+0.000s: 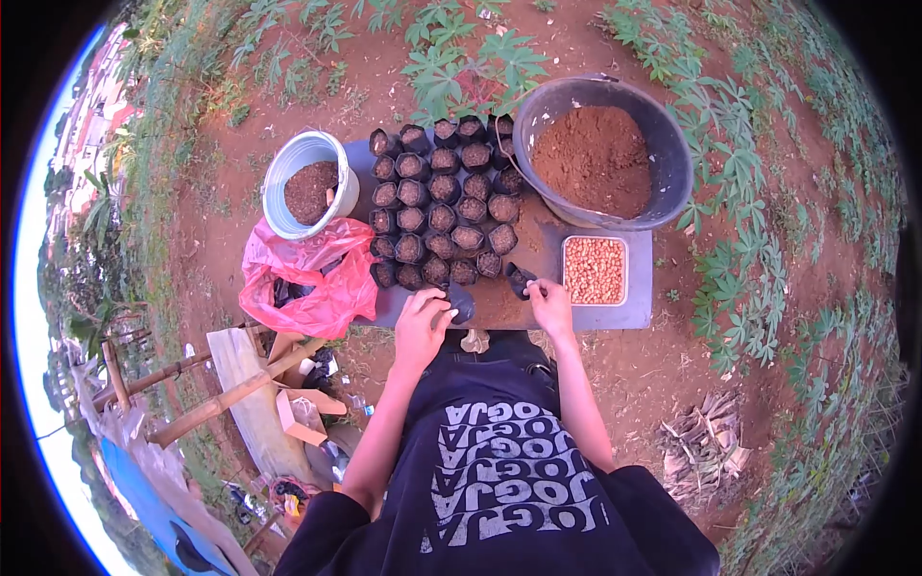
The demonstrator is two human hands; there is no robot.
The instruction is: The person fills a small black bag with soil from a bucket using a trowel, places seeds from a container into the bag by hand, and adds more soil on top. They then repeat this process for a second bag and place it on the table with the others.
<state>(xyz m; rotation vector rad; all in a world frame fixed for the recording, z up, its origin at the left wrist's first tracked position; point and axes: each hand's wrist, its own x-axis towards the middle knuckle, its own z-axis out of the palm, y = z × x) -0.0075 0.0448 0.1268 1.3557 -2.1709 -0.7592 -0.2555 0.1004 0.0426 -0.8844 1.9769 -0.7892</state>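
Observation:
Near the table's front edge, my left hand (421, 324) has its fingers closed against the side of a black plastic seedling bag (462, 304), which looks tilted. Just to the right, my right hand (551, 307) pinches the rim of another small black seedling bag (519, 278); how full that one is I cannot make out. Several rows of soil-filled black seedling bags (443, 188) stand upright and close together beyond my hands. A clear square tub of light brown seeds (595, 271) sits beside my right hand.
A large black bucket (680, 182) of reddish soil stands at the back right. At the left are a pale bucket (276, 192) with dark soil and a pink plastic bag (336, 288). Loose soil (501, 302) lies on the grey table (639, 288); bamboo poles (235, 392) are lower left.

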